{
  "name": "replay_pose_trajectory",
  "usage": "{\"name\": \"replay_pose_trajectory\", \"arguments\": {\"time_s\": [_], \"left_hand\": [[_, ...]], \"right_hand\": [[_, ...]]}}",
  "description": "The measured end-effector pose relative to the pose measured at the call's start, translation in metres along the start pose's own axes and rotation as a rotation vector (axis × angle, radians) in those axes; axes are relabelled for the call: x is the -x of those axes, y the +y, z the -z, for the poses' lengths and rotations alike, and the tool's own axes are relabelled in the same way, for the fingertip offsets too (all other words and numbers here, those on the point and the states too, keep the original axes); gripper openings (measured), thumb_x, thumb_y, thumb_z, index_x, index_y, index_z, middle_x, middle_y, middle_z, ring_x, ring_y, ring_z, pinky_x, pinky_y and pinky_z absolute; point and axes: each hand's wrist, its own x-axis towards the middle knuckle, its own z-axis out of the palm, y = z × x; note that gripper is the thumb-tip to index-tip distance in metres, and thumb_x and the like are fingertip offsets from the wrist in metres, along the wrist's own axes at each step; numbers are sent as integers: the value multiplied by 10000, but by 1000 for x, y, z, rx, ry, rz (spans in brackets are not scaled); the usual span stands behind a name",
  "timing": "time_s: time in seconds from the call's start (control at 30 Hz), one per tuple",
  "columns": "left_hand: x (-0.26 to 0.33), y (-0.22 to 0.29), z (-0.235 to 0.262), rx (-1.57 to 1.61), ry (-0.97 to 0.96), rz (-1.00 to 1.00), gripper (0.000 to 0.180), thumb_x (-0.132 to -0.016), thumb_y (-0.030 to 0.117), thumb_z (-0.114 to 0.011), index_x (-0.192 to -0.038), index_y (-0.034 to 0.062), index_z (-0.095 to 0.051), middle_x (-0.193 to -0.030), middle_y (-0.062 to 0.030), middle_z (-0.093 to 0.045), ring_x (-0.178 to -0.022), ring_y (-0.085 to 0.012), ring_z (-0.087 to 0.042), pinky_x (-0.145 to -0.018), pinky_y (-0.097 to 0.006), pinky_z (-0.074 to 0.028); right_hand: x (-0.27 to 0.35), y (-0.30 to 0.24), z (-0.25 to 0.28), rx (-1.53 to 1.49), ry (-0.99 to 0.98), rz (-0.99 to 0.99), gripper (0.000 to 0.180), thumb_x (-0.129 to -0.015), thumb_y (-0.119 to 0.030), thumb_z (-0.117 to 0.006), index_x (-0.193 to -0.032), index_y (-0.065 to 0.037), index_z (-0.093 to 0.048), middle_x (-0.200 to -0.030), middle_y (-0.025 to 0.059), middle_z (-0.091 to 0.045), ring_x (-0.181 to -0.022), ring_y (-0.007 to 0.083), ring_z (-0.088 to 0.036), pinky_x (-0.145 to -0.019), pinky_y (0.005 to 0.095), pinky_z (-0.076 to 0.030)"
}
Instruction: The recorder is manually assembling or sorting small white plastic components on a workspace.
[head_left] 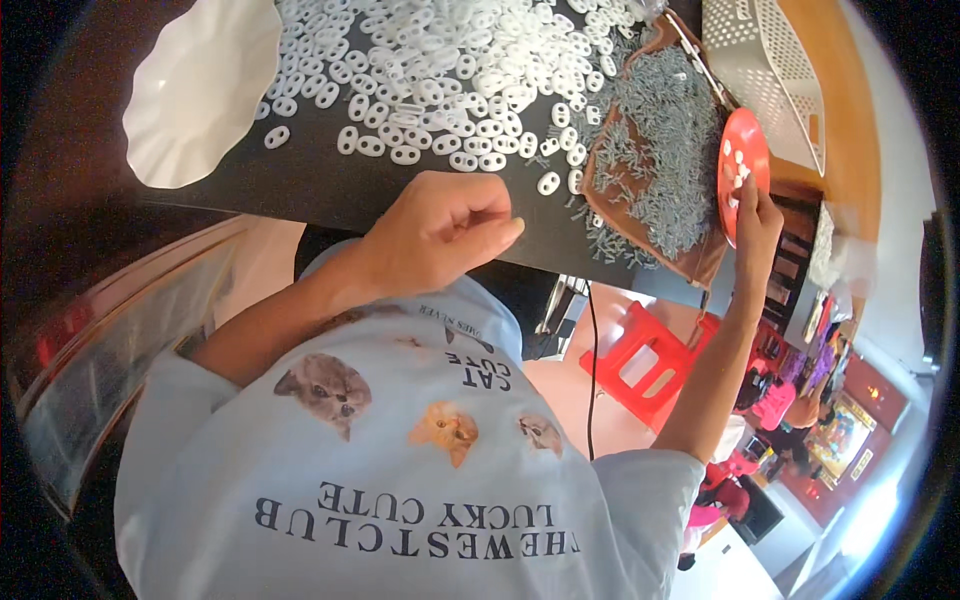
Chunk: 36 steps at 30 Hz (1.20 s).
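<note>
My left hand hovers at the near edge of the dark table, fingers curled into a loose fist, thumb against the forefinger; nothing shows in it. Just beyond it lies a wide heap of small white oval links. My right hand reaches to a small red dish at the table's right end, fingertips bunched on its face among a few white pieces. Whether they pinch one, I cannot tell. Between the hands, a pile of small grey pins lies on a brown sheet.
A white scalloped plate sits at the table's far left. A white perforated basket stands beyond the red dish. Below the table edge are a red stool and a hanging black cable. People sit in the distance at lower right.
</note>
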Motion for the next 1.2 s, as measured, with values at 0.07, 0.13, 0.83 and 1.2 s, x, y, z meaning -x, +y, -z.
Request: {"name": "replay_pose_trajectory", "arguments": {"time_s": [0.07, 0.13, 0.83, 1.2], "left_hand": [[-1, 1, 2, -16, 12, 0, 236, -877, 114, -624, -702, 16, -499, -585, 11, -456, -543, -46, -383, -465, -254, -313], [-2, 1, 2, -26, 8, -41, 220, -876, 125, -626, -719, 14, -520, -588, 9, -472, -541, -49, -393, -467, -254, -321], [0, 3, 6, -94, -2, -90, 188, -874, 92, -600, -724, 26, -508, -597, -14, -422, -537, -81, -380, -484, -286, -317], [-1, 3, 6, -126, 9, -129, 185, -857, 108, -621, -726, 23, -522, -585, -40, -462, -503, -111, -417, -462, -293, -332]], "right_hand": [[0, -3, -3, 10, 0, 37, 400, -954, -330, -564, -801, 29, -656, -625, -38, -475, -607, 38, -413, -523, 220, -308], [11, -44, -15, -97, -51, 24, 381, -951, -310, -575, -818, 39, -650, -616, -32, -475, -608, 49, -425, -546, 221, -333], [4, -153, -117, 209, -309, 778, 228, -889, -50, -564, -1107, -83, -624, -823, 113, -512, -683, 258, -539, -617, 342, -439], [21, -174, -118, 81, -421, 792, 232, -863, -31, -589, -1089, -62, -629, -772, 93, -470, -653, 214, -498, -595, 325, -417]]}}
